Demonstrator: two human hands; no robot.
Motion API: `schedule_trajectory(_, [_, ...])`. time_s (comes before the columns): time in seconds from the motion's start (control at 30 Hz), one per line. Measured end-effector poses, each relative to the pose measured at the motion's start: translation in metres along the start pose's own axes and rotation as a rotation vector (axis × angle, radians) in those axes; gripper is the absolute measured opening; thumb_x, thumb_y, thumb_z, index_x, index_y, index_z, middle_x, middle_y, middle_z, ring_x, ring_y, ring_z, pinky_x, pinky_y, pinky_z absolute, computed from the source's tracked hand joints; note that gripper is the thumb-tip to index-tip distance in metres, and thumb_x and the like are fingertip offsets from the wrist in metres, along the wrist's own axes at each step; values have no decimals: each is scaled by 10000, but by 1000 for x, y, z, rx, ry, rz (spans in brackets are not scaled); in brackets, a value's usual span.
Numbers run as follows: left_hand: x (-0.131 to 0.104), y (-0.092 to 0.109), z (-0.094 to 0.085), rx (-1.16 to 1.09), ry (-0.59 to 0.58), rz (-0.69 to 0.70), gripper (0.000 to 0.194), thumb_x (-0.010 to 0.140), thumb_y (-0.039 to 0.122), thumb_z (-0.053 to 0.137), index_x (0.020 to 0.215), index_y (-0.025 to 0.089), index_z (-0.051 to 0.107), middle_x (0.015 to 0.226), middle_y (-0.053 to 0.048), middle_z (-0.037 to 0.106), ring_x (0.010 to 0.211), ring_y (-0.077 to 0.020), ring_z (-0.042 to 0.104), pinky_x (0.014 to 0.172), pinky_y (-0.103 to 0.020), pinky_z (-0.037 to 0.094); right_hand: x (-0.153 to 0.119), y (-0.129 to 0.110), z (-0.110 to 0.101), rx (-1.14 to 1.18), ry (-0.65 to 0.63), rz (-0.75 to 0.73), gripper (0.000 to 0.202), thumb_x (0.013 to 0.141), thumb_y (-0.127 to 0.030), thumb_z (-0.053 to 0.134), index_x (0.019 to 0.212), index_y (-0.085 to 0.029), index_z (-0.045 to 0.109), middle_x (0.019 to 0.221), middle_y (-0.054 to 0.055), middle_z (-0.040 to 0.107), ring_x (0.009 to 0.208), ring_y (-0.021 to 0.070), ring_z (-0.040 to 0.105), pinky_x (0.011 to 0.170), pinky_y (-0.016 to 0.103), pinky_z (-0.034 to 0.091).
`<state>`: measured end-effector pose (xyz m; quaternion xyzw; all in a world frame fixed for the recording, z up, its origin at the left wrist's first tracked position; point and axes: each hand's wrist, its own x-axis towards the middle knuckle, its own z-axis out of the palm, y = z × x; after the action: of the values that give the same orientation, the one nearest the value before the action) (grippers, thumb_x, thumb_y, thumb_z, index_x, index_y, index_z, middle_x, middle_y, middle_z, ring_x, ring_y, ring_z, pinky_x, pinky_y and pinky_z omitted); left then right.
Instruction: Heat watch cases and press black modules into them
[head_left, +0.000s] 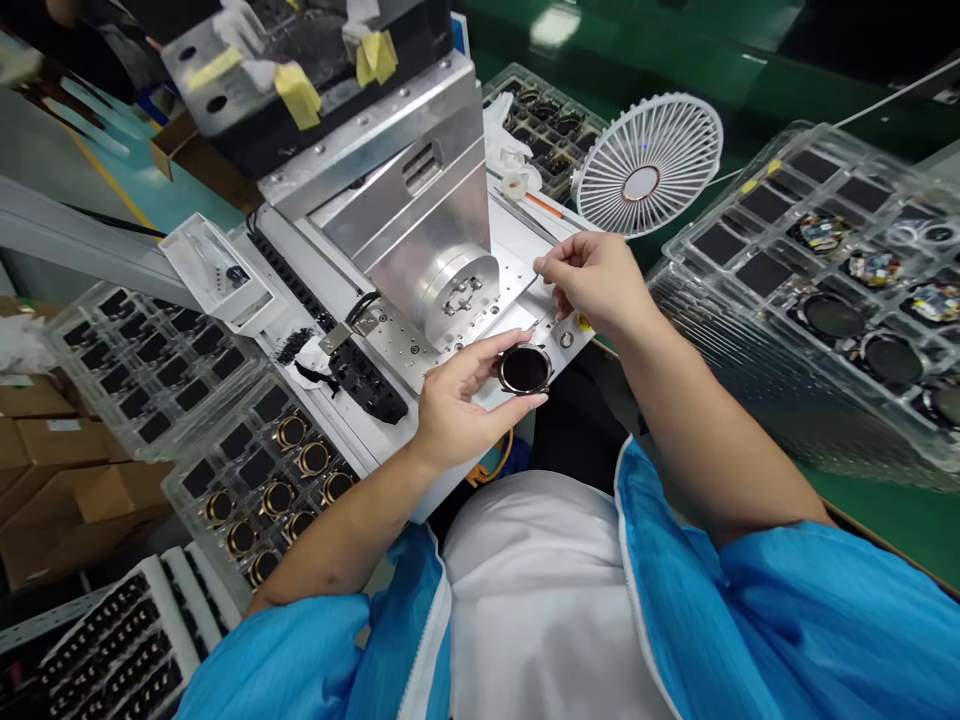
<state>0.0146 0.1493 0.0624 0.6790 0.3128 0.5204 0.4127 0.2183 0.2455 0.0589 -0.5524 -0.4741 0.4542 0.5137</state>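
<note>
Head view: the left hand (457, 405) grips a round dark-faced part (525, 369) by its rim between thumb and fingers, holding it over the machine's white base plate (517, 262); the right hand (592, 280) pinches a thin tool (541, 322), tip just above the part; this looks like a fine picking or placing step; the next move calls for a steady part and precise tip; trays of parts (277, 480) lie left.
</note>
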Motion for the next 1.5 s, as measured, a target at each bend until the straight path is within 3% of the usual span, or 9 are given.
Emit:
schedule_trajectory(0.2, [0,-1,2,-34,20,21,754,675,167,982,1369,183,687,1295,-140,802,1170,-227,794,1018,-264,651,-8,-4,3,13,38,-45,282,842,-82,800,641,-201,641,481,-56,564,359,72,454,322,203,418])
schedule_trajectory(0.4, [-1,-2,2,1,18,12,779,691,200,981,1399,180,658,1307,-151,796,1172,-239,794,1006,-284,663,-46,-24,-9,117,43,-125,293,878,-330,870,725,-226,644,565,-48,564,430,89,475,402,261,450])
schedule_trajectory(0.53, [-2,-4,1,5,8,26,801,711,218,973,1435,196,632,1331,-150,785,1200,-253,784,1020,-304,666,-80,-38,-13,149,30,-152,293,877,-410,887,765,-241,675,601,-25,588,449,110,513,425,299,445])
schedule_trajectory(0.77, [-3,-5,1,25,2,39,795,734,227,960,1453,214,621,1357,-136,774,1238,-264,768,1065,-327,654,-118,-47,-2,-52,-15,-237,184,887,-294,878,804,-246,720,724,17,690,563,146,582,517,317,454])
schedule_trajectory(1.07, [-4,-1,0,25,-13,-32,705,809,312,912,1446,231,623,1375,-124,768,1245,-259,765,1078,-344,652,-122,-50,6,-348,-29,-415,172,945,-239,744,780,-257,698,702,15,674,583,174,563,575,343,453])
schedule_trajectory(1.5, [-3,3,0,-2,-20,-39,664,828,266,892,1433,208,627,1391,-130,759,1268,-256,752,1091,-319,629,-114,-40,7,-488,-8,-707,171,901,-123,708,785,-241,666,693,-1,705,534,162,608,504,313,480])
